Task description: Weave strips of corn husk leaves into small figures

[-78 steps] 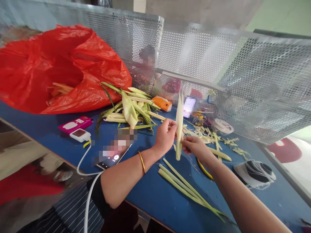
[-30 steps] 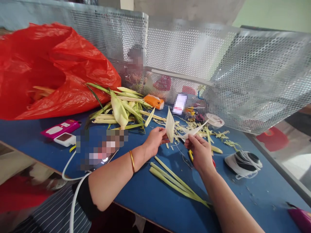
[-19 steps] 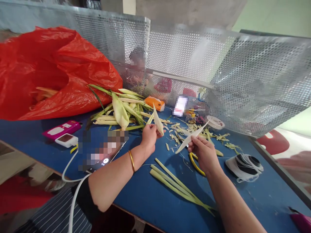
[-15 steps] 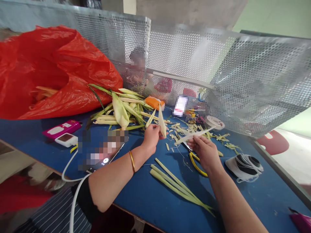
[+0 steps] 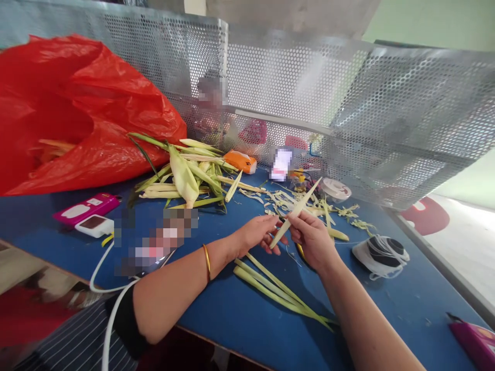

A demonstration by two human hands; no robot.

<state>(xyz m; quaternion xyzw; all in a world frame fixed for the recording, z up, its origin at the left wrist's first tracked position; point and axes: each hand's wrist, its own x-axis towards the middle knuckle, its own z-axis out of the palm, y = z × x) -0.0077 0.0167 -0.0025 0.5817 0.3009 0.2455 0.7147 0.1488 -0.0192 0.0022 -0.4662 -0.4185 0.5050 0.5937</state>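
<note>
Left hand (image 5: pixel 260 233) moves in beside right hand (image 5: pixel 312 236)

Right grip is closed on a pale husk (image 5: pixel 303 204), held slanted above the desk (image 5: pixel 216 309). Left grip is loose, fingers spread by the husk's lower end; whether they touch it, I cannot tell. Green stalks (image 5: pixel 270 290) lie nearby.

Head view — forward, down, across table (image 5: pixel 216 312)

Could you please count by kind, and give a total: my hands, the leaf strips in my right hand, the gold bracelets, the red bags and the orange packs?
Left hand and right hand: 2
Leaf strip: 1
Gold bracelet: 1
Red bag: 1
Orange pack: 1
Total: 6
</note>
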